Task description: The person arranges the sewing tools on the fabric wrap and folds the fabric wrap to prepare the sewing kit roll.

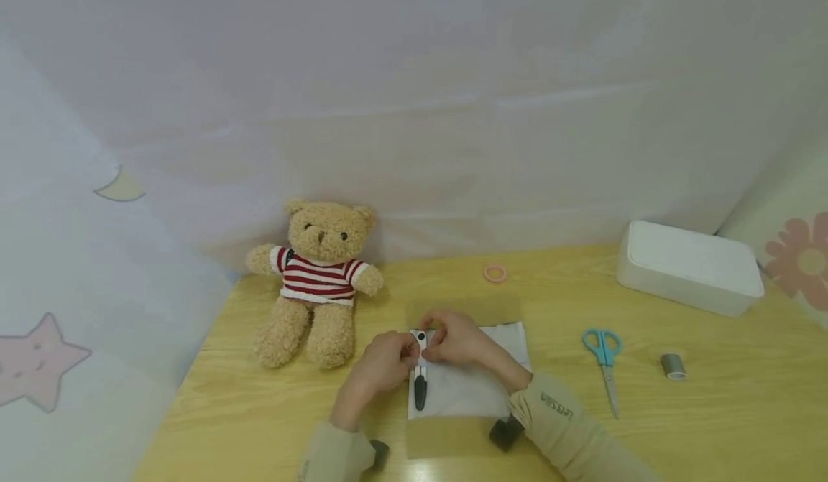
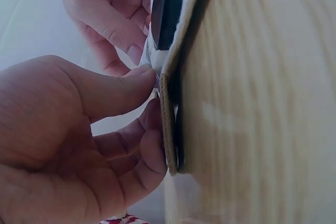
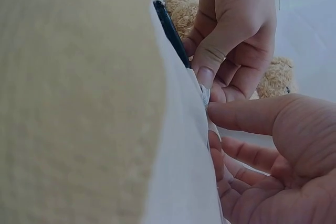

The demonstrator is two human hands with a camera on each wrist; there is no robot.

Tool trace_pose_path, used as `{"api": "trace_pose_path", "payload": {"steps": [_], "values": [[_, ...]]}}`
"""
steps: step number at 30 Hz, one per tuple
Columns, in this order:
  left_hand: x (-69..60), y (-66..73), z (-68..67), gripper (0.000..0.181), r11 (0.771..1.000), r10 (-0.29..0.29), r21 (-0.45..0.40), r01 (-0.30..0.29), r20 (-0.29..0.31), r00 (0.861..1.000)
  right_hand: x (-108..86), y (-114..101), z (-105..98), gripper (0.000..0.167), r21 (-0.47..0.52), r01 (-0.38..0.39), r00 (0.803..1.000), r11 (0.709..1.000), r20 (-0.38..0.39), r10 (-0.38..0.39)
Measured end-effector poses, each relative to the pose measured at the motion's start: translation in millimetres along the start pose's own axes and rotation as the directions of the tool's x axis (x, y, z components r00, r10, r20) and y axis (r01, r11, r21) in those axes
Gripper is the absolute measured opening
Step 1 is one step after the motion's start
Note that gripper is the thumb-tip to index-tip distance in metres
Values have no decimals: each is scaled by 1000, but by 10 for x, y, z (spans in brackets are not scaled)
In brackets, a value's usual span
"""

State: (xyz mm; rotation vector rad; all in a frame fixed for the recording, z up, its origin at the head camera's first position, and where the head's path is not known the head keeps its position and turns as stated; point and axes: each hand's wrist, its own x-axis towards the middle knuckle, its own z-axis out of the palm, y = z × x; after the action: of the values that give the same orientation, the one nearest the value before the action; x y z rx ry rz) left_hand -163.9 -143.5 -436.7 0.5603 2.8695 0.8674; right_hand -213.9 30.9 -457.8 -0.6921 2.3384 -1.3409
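Two hands worked together over one white cloth, which lay flat on the one worktop (image 1: 233, 424). The white cloth (image 1: 468, 388) bore one black piece (image 1: 420, 392) toward its 8 o'clock and one white strip (image 1: 422, 345), with a black dot, toward its 10 o'clock. The left hand (image 1: 387, 362), reaching in from 9 o'clock, was drawn narrow, its thumb and fingers pinching the white strip. The right hand (image 1: 456, 338), over the cloth's 11 o'clock side, was narrow too: its fingers curled and its thumb met the same strip. Two beige sleeves (image 1: 559, 417) covered the forearms.

Seen from the cloth, one teddy bear (image 1: 317, 281) in a red-and-white striped top sat at 10 o'clock, and one pink ring (image 1: 494, 274) lay just past 12. One white box (image 1: 688, 270) stood at 2 o'clock. At 3 o'clock came one pair of blue-handled scissors (image 1: 604, 358), blades toward 6, and beyond it one grey spool (image 1: 673, 365). The walls carried one star (image 1: 42, 363), one moon (image 1: 121, 186) and one flower (image 1: 805, 259).
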Motion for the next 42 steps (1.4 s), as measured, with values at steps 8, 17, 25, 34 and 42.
{"api": "trace_pose_path", "payload": {"steps": [8, 17, 25, 34, 42], "values": [[-13, -20, 12, 16, 1000, -9, -20, 8, -23, 1000, -8, -2, 41, 30, -26, -4, 1000, 1000, -19, 3], [50, 7, -21, 8, 999, 13, -36, -13, 3, 1000, -28, -51, -83, 29, 3, 32, 999, 999, -23, -32], [89, 110, -45, 5, 997, 61, -48, -60, 25, 998, -164, -233, -402, 30, 209, 67, 997, 976, -63, -55], [281, 366, 79, 4, 971, 171, -185, -153, 81, 982, -407, -282, -653, 33, 300, 103, 990, 949, -120, -69], [393, 405, 202, 14, 972, 166, -203, -120, 232, 958, -695, 147, -952, 36, 259, 31, 981, 965, -191, 20]]}}
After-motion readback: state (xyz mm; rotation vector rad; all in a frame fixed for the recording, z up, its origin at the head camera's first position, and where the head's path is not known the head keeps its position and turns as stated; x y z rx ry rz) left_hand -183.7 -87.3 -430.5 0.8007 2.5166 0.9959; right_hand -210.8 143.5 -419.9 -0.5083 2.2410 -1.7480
